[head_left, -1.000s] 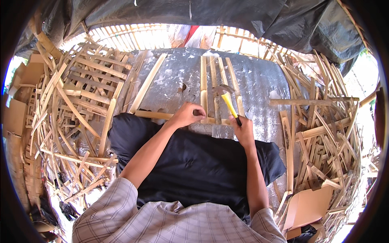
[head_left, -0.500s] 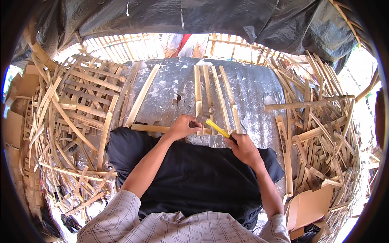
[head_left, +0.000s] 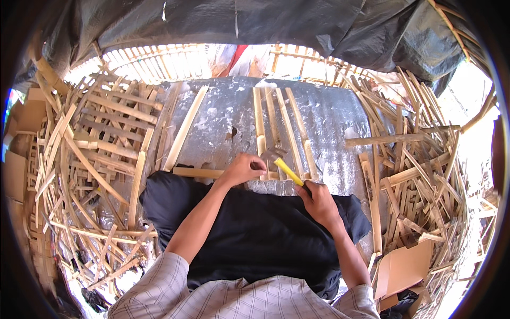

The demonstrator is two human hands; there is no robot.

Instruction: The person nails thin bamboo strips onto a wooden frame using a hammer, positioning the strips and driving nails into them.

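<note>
- Right hand [head_left: 319, 199], at five o'clock of the frame's centre, is closed round a yellow-handled hammer [head_left: 284, 167].
- Left hand [head_left: 244, 169] presses, fingers curled, on a horizontal pale bamboo slat [head_left: 199, 172].
- Hammer head rests at upright bamboo strips [head_left: 279, 127] on a grey speckled board [head_left: 223, 114], twelve o'clock.

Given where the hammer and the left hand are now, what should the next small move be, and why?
Probably a short, light tap. The right hand holds the yellow-handled hammer with its head low over the crosswise bamboo strip, beside the left hand pinching at the joint with the upright slats. Fingers that close favour a gentle stroke.
</note>
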